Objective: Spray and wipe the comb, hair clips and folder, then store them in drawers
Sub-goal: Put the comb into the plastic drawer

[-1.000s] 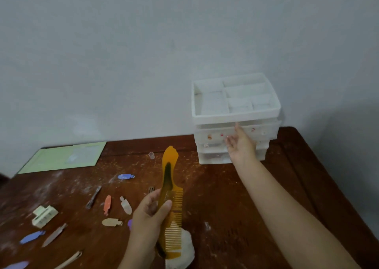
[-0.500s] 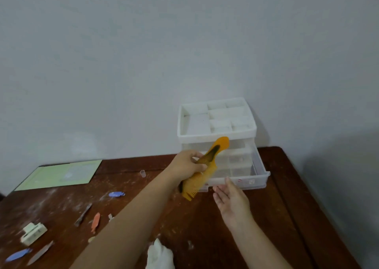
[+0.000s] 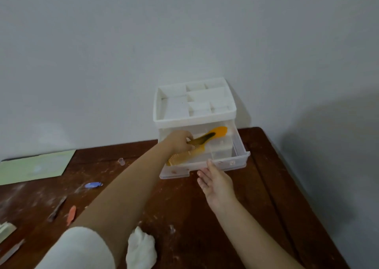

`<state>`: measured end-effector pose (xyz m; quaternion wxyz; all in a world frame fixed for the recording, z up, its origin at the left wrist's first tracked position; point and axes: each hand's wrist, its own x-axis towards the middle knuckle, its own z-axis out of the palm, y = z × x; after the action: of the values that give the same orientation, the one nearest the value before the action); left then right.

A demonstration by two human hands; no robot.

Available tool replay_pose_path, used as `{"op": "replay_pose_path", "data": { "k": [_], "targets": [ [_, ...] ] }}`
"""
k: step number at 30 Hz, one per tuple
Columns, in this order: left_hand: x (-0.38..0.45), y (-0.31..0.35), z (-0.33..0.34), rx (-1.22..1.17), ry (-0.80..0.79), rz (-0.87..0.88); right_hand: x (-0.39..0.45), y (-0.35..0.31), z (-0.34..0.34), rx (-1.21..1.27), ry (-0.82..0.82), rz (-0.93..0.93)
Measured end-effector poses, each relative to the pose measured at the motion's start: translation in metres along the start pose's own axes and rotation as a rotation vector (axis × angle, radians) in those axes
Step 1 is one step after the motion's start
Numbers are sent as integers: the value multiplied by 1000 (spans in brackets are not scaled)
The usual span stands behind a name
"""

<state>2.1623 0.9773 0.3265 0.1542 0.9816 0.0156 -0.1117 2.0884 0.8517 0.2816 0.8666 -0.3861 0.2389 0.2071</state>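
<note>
Held the comb in the curled left hand, long axis slanting across the open drawer, handle toward its back; right hand loose-fingered at its front.

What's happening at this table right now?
A person is putting away an orange comb. The left hand grips it and lowers it into the pulled-out top drawer of a white organizer. The right hand is open beside the drawer front. Hair clips lie on the table.
</note>
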Motion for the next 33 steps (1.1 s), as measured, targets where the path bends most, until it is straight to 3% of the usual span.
{"op": "replay_pose_path", "data": {
  "k": [5, 9, 13, 15, 18, 26, 33],
  "targets": [
    [-21, -10, -3, -43, 142, 17, 5, 4, 1, -14, 5, -50],
    [-54, -24, 2, -40, 411, 82, 12, -2, 10, 61, 4, -82],
    [-77, -41, 20, -122, 566, -64, 17, -4, 22, 106, -27, -72],
    [-86, -44, 25, -257, 558, -89, 21, -4, 30, 108, -38, -72],
    [-88, -47, 30, -370, 513, 8, 26, -10, 38, 97, -15, -93],
    [-80, -54, 40, -483, 514, -49, 25, -10, 31, -56, -52, -114],
    [-137, -77, 48, -444, 573, -179, 7, 32, 9, -392, 9, -115]
  ]
}}
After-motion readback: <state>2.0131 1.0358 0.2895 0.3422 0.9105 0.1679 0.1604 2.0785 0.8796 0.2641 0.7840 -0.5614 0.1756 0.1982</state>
